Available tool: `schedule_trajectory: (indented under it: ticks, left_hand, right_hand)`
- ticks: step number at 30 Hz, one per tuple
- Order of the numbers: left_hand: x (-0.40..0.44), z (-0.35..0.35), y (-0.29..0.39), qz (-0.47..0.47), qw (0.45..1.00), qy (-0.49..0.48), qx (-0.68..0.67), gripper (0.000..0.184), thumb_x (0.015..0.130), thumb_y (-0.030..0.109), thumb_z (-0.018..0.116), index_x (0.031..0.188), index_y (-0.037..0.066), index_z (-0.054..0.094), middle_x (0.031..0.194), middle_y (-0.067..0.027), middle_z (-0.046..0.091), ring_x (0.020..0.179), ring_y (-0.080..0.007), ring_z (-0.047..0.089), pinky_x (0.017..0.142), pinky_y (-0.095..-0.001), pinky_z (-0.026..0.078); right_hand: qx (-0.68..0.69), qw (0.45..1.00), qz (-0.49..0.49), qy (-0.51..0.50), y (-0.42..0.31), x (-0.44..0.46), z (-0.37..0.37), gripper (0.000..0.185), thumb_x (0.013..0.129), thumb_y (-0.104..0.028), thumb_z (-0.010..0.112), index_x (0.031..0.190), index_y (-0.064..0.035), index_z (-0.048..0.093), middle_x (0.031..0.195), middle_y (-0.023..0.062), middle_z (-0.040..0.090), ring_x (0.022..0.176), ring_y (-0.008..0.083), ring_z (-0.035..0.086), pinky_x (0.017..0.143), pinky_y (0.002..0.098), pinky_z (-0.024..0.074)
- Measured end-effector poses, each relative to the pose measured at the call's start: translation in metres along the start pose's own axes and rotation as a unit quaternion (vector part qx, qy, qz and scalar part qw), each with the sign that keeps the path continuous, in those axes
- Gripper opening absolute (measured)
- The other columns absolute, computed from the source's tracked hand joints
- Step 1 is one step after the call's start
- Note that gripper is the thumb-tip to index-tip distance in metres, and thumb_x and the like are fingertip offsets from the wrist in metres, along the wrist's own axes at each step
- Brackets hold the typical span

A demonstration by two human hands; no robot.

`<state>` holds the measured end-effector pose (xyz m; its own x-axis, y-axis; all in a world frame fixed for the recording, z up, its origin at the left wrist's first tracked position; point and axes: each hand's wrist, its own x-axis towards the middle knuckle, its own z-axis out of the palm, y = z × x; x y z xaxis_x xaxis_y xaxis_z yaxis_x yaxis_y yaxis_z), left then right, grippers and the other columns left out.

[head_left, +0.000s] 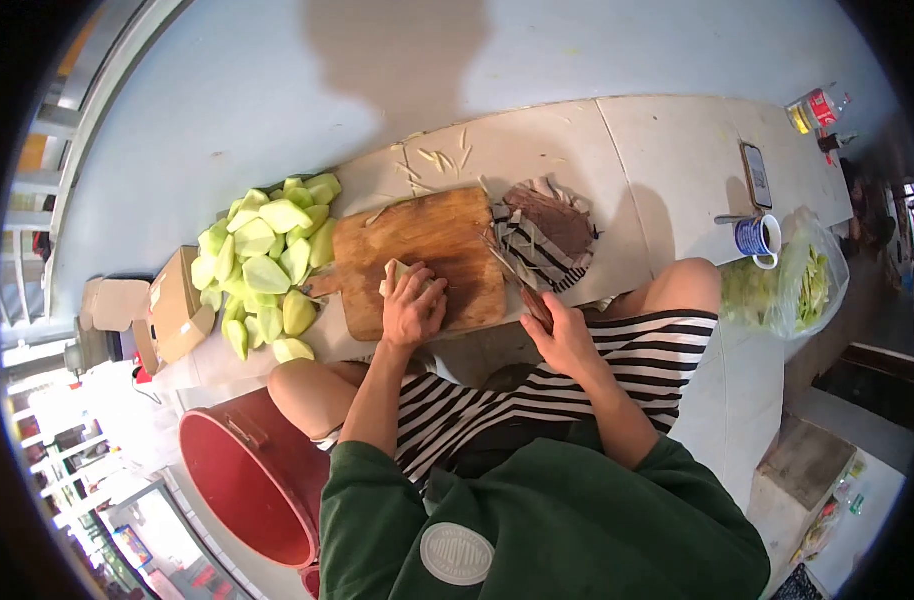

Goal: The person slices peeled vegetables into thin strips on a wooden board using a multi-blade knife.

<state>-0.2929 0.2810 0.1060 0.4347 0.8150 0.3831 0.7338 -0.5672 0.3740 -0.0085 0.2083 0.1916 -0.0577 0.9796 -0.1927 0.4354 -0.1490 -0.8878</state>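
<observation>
A wooden cutting board (417, 235) lies in front of my crossed legs. On its lower middle, my left hand (413, 305) presses down on a pale piece (395, 270), mostly hidden under the curled fingers. My right hand (557, 335) grips the wooden handle of a knife (533, 300), just right of the board. The blade points up and left, over the board's right edge. A crumpled brown and striped cloth (552, 225) lies beside it. Left of the board are heaped several peeled green pieces (267, 275).
Thin pale strips (437, 160) lie behind the board. An open cardboard box (177, 305) and a red bucket (247, 480) are at the left. To the right are a phone (755, 175), a mug (752, 238), a bottle (812, 110) and a plastic bag of greens (812, 285).
</observation>
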Motion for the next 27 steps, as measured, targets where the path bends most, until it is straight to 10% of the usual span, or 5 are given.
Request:
schedule_trajectory:
  ticks: [10, 12, 27]
  left_hand:
    - [-0.015, -0.028, 0.004, -0.158, 0.987, 0.014, -0.002, 0.077, 0.073, 0.057, 0.076, 0.138, 0.018, 0.065, 0.155, -0.0162, 0.042, 0.146, -0.0456, 0.03, 0.121, -0.0581, 0.02]
    - [-0.001, -0.033, 0.004, -0.106, 0.989, -0.085, 0.055, 0.083, 0.07, 0.061, 0.078, 0.14, 0.019, 0.063, 0.155, -0.0172, 0.042, 0.145, -0.0451, 0.031, 0.12, -0.0588, 0.02]
    - [0.004, -0.01, -0.005, -0.097, 0.994, 0.036, 0.034, 0.056, 0.07, 0.04, 0.084, 0.108, 0.007, 0.061, 0.11, -0.0155, 0.055, 0.108, -0.0386, 0.049, 0.099, -0.0531, 0.038]
  right_hand:
    - [-0.02, 0.996, -0.031, -0.081, -0.019, 0.007, 0.02, 0.032, 0.101, -0.027, 0.064, 0.102, 0.0041, 0.055, 0.075, 0.0259, 0.063, 0.071, 0.0459, 0.063, 0.063, 0.0485, 0.0476]
    - [-0.012, 0.996, -0.064, -0.061, -0.017, 0.007, 0.029, 0.034, 0.101, -0.028, 0.064, 0.102, 0.0047, 0.055, 0.074, 0.0252, 0.062, 0.069, 0.0444, 0.064, 0.062, 0.0483, 0.0475]
    - [0.017, 0.999, -0.036, -0.014, -0.003, -0.002, 0.015, 0.034, 0.099, -0.027, 0.067, 0.107, 0.0044, 0.057, 0.072, 0.0211, 0.06, 0.064, 0.0387, 0.06, 0.062, 0.0431, 0.0466]
